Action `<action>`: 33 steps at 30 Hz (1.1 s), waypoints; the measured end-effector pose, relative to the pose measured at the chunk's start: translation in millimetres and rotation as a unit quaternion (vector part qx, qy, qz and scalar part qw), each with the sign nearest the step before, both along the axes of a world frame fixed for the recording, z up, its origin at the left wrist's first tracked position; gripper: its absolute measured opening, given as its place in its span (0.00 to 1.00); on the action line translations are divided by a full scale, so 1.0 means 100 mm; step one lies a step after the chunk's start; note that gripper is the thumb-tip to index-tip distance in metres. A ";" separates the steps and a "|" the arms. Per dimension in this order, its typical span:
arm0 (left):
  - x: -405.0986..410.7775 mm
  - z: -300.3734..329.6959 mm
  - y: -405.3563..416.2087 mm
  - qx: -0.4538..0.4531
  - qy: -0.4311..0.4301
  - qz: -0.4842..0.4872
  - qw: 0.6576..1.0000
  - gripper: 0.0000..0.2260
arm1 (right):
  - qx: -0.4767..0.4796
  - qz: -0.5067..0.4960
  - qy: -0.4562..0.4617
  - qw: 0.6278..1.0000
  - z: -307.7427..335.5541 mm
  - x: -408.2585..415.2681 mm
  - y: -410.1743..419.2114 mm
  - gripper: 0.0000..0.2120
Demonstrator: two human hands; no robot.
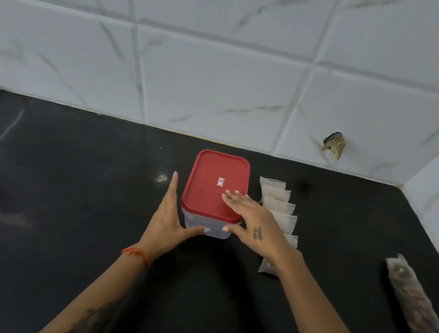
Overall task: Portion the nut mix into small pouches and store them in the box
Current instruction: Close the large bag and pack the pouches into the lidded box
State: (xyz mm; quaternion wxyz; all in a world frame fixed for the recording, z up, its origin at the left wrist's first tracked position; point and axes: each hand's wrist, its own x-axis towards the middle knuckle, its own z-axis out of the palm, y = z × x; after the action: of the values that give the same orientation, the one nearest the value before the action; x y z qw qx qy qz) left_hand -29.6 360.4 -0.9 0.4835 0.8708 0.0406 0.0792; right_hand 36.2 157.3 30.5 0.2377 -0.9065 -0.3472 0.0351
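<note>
Box [206, 225]: clear body, red lid [217, 184] on, centre of black counter [53, 199]. Left hand [170, 220] flat against side, right hand [250, 221] flat on lid. Pouches [281, 203] at 3 o'clock.

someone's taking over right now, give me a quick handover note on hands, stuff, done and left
Left hand: open, flat against the left side of the box, thumb on its front.
Right hand: open, fingers resting on the red lid, which sits on the box.
Small pouches: a row on the black counter, right of the box.
Nut mix bag: lying far right.
Done: pouches look filled.
Left: take off the lid, put the pouches in the box, close it.
</note>
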 end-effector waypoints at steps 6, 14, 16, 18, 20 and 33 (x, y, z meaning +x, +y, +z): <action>0.15 -0.09 -0.05 -0.062 0.003 -0.015 0.998 0.52 | -0.058 0.030 -0.097 0.993 -0.10 0.04 0.02 0.23; 0.18 -0.14 -0.04 -0.100 -0.009 0.009 0.995 0.47 | -0.112 0.055 -0.217 0.968 -0.13 0.01 0.01 0.22; 0.18 -0.13 -0.03 -0.102 -0.006 0.010 0.995 0.47 | -0.108 0.070 -0.235 0.963 -0.13 0.03 0.01 0.18; 0.18 -0.13 -0.02 -0.104 -0.003 0.012 0.995 0.47 | -0.098 0.081 -0.252 0.959 -0.11 0.02 0.01 0.17; 0.18 -0.12 -0.01 -0.104 0.001 0.011 0.994 0.47 | -0.098 0.092 -0.264 0.955 -0.08 0.01 0.02 0.18; 0.17 -0.08 0.03 -0.100 0.027 0.018 0.994 0.44 | 0.036 0.029 -0.273 0.961 0.38 0.06 0.02 0.13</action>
State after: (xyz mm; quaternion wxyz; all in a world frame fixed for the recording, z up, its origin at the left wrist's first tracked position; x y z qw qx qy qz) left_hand -12.8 363.3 -8.6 0.5653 0.8191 0.0773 0.0600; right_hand 42.4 159.3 68.9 0.1653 -0.8619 -0.4263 -0.2193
